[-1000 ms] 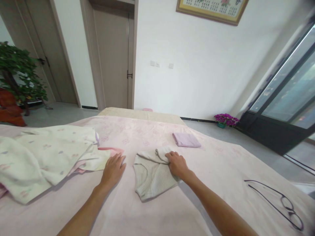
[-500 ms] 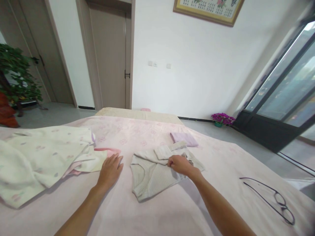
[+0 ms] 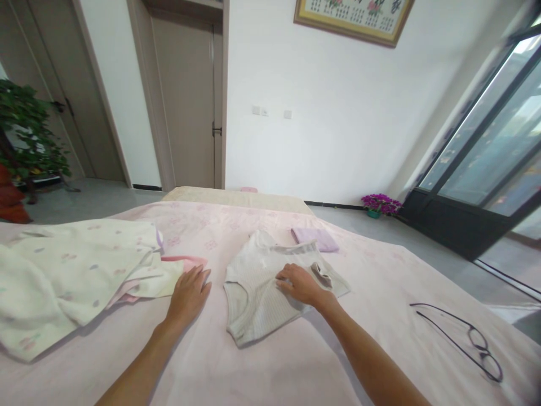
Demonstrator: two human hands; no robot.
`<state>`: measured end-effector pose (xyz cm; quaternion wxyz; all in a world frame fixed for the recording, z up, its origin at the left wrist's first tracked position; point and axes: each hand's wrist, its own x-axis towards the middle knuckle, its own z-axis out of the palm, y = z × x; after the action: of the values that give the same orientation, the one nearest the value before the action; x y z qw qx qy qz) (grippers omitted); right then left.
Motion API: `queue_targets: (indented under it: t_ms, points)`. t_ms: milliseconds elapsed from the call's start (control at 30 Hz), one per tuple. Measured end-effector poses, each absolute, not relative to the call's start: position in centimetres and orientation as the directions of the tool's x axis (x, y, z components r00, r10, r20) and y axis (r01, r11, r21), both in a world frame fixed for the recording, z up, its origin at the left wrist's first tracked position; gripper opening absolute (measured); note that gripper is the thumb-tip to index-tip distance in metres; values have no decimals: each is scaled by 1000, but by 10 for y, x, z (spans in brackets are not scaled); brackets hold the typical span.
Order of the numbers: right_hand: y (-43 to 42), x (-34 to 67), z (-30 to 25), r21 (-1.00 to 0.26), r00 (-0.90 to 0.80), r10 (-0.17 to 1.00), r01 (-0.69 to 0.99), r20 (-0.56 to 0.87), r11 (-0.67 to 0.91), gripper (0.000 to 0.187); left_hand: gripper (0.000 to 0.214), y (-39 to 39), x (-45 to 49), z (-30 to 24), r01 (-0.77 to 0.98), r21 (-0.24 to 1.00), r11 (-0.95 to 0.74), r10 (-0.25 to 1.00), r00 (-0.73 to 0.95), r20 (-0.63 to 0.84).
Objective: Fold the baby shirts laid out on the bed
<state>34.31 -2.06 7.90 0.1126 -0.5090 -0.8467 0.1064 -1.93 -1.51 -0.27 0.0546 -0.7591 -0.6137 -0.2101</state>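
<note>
A pale grey ribbed shirt (image 3: 262, 301) lies on the pink bedspread in front of me, its neck opening toward the left and a bunched bit of cloth at its right. My right hand (image 3: 298, 283) rests on the shirt's middle, fingers loosely spread over the fabric. On the left, my left hand (image 3: 190, 290) lies flat with fingers stretched, touching the edge of a cream printed garment (image 3: 84, 270) with pink trim. Just behind the grey shirt is a folded lilac cloth (image 3: 319, 239).
Black-framed glasses (image 3: 477, 341) lie on the bedspread (image 3: 380, 316) at the right. Beyond the bed are a beige bench-like surface (image 3: 236, 195), a closed door (image 3: 186, 101), a potted purple flower (image 3: 380, 204) and a leafy plant (image 3: 29, 129).
The grey shirt's folded-over far part has opened out away from me and now lies flatter. My right hand has let go of it and shifted slightly left, fingers opened. My left hand stayed put.
</note>
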Motion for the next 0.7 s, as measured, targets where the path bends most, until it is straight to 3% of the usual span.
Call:
queue_targets:
  t_ms: [67,200,300,400,467,600,700]
  points:
    - [-30,346,87,-293,-376,926,883,27,367,39,37,-15,-19,-3,954,168,-249,902,166,398]
    - [-37,374,99,-447,-207,962,888,-179,108,56,36,-15,-19,-4,941,179,-286,872,179,455]
    - [-39,399,100,-346,-62,957,937,-284,-42,52,32,-20,-14,1,898,202,-391,828,247,503]
    - [-40,418,90,-170,148,987,973,-55,-155,42,28,-35,2,13,809,269,-523,795,349,497]
    - [-40,430,77,-189,276,958,948,81,-257,41,26,-50,18,23,779,320,-539,815,385,434]
    - [-35,457,45,-421,452,877,836,161,-353,44,21,-76,54,40,852,314,-418,902,348,256]
    - [-32,474,27,-636,554,797,710,240,-303,44,11,-85,69,46,878,315,-361,932,330,148]
